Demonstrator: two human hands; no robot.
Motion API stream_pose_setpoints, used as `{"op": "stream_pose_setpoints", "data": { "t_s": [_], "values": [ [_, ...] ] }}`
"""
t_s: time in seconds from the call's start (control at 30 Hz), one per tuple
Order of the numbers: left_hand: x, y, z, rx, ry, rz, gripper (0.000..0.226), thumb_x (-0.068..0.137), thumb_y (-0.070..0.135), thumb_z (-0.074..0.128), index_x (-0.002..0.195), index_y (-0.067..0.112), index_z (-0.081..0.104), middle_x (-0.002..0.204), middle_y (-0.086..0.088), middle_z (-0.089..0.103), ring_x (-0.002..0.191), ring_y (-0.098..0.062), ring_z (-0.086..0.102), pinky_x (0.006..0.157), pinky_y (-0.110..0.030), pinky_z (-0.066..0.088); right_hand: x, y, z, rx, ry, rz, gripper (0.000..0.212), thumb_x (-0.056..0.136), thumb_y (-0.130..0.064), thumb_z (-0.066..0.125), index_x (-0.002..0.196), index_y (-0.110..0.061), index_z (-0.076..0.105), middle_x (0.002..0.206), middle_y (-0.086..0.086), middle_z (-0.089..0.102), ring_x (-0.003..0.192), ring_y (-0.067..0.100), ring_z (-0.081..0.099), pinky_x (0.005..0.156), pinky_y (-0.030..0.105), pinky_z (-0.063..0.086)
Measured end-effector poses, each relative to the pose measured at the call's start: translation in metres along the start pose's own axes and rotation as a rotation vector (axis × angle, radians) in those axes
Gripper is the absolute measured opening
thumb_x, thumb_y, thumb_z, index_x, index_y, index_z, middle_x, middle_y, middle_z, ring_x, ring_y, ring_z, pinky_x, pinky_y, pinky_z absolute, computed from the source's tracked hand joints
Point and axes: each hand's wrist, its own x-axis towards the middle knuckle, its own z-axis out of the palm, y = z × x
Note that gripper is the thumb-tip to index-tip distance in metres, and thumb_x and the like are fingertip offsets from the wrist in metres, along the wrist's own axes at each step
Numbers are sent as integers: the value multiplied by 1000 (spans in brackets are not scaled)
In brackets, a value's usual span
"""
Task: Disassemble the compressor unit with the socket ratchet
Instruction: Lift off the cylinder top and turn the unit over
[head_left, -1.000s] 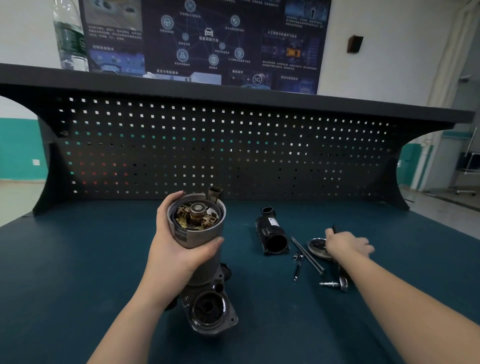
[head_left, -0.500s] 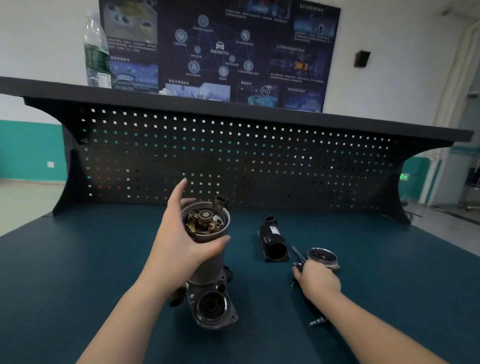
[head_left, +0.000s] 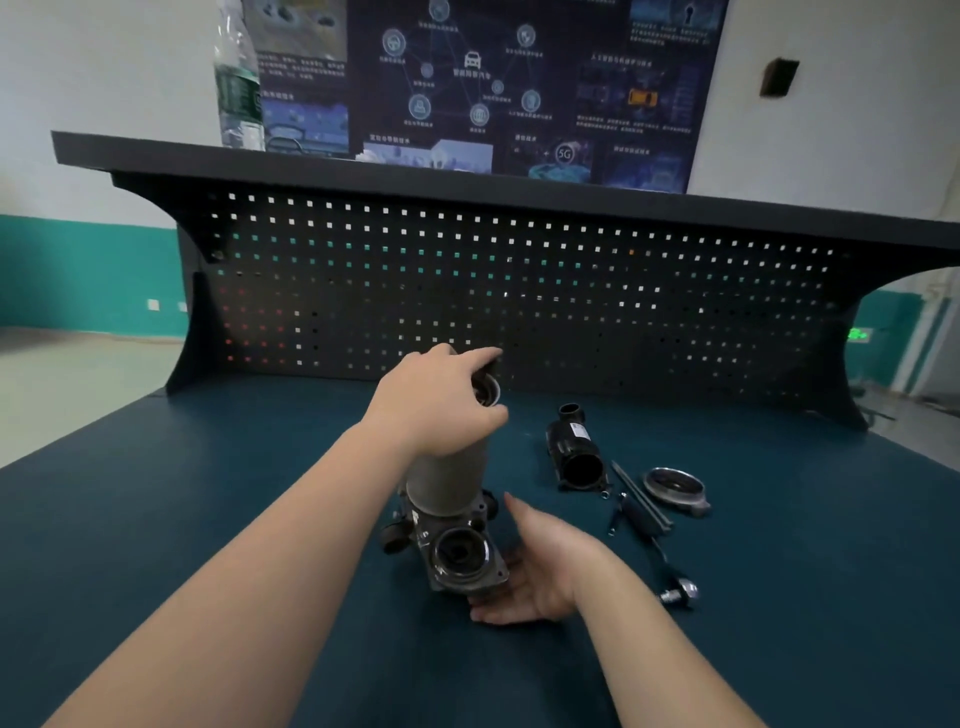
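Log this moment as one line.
left hand: grips compressor unit top | right hand: open, cupping its base | socket ratchet: on table, untouched

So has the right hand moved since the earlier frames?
Yes. The right hand left the round cap and loose tools, moving left to cup the base of the compressor unit.

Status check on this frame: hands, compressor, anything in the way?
Left hand grips top of compressor. Right hand open, cupping its base. Ratchet lies on the bench, untouched. Nothing in the way.
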Motion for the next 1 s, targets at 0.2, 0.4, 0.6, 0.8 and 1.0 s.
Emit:
{"op": "stream_pose_setpoints", "data": {
  "t_s": [0.2, 0.4, 0.6, 0.8, 1.0],
  "values": [
    [22, 4, 1, -52, -12, 4, 62, 79, 48, 58, 139, 44, 47, 132, 2, 60, 117, -25, 55, 85, -31, 44, 1, 14, 5, -55, -123, 95, 98, 81, -82, 34, 100, 10, 58, 81, 28, 71, 72, 39, 72, 53, 35, 58],
    [32, 4, 5, -149, -30, -45, 62, 76, 43, 61, 137, 42, 51, 131, 10, 62, 114, -21, 56, 78, -26, 41, -9, 20, 33, 941, -453, 37, 51, 84, -16, 56, 127, 12, 53, 121, 42, 49, 110, 64, 46, 92, 68, 40],
    [5, 0, -3, -182, 77, 29, 65, 75, 41, 67, 138, 40, 50, 131, 8, 60, 121, -19, 53, 93, -30, 44, -4, 16, 41, 1257, -512, 10, 48, 94, -24, 53, 125, 13, 55, 125, 40, 51, 119, 54, 46, 90, 61, 44],
    [-37, 7, -22, -422, 262, 274, 88, 72, 47, 64, 148, 49, 21, 124, 11, 46, 119, -6, 44, 103, -13, 29, -10, 10, 21, 1121, -367, -556, 47, 87, -42, 64, 110, -2, 71, 111, 24, 69, 101, 43, 67, 86, 59, 51],
    [-73, -11, 11, -694, 80, 260, 81, 65, 40, 79, 126, 53, 27, 130, 21, 40, 120, 8, 45, 93, -4, 36, -25, 6, -25, 1004, -167, -1053, 44, 85, -35, 59, 120, -10, 66, 124, 12, 67, 117, 27, 62, 93, 45, 54]
  ]
}}
